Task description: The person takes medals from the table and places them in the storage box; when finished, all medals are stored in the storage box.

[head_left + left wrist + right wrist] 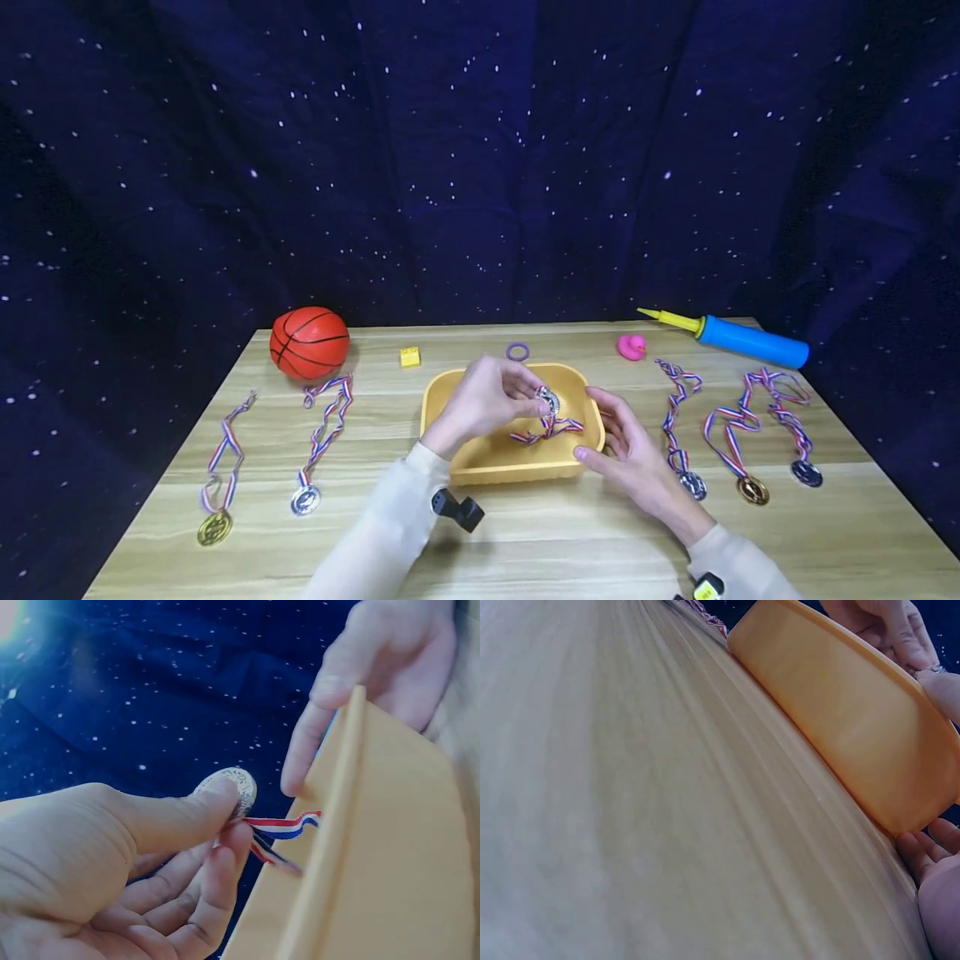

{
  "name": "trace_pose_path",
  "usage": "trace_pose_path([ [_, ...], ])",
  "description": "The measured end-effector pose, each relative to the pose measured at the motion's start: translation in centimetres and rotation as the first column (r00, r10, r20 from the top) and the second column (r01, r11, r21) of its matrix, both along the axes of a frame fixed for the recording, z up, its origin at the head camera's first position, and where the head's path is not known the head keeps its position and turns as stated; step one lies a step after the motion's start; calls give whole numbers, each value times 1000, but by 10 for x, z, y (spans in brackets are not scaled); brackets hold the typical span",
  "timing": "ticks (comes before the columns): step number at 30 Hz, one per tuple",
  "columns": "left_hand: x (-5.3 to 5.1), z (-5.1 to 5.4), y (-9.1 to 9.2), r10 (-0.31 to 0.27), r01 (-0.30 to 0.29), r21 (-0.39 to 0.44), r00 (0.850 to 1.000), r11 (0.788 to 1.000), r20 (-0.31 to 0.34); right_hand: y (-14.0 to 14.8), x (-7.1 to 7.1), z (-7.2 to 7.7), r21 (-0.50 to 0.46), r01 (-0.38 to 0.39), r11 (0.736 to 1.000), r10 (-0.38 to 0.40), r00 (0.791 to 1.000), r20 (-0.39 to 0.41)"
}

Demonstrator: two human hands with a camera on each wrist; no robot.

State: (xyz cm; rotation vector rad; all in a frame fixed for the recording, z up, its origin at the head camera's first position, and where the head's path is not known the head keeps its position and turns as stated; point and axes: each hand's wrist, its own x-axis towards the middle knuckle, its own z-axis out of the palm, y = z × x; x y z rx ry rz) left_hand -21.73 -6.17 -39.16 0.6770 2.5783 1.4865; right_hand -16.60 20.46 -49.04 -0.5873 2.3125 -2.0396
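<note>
My left hand [487,402] pinches a silver medal [550,402] between thumb and fingers over the yellow plastic basin [480,475]. In the left wrist view, the medal [238,789] is held at its edge. Its red, white and blue ribbon [551,427] hangs down into the basin. My right hand [633,454] holds the basin's right end, the thumb by the front corner of the rim and the fingers along the end wall. In the right wrist view some fingertips [915,851] sit low against the basin [840,705]; the rest of that hand is cut off.
Gold [214,528] and silver [305,500] medals lie left; silver [693,484], bronze [752,490] and dark [807,473] ones right. Behind stand a red ball [309,342], yellow block [410,357], purple ring [517,352], pink duck [631,347] and blue pump [753,342].
</note>
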Motion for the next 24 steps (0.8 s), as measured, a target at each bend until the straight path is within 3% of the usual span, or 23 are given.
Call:
trace_pose_path([
  [6,2,-7,6,-12,14,-84,999,996,30,1,0,0,3,0,1000,0,1000,-15],
  [12,3,-14,12,-23,29,-115,998,993,54,2,-1,0,6,-1,1000,1,1000,-25],
  [24,9,-27,21,-69,78,-235,997,969,46,2,-1,-2,9,2,1000,-2,1000,-23],
])
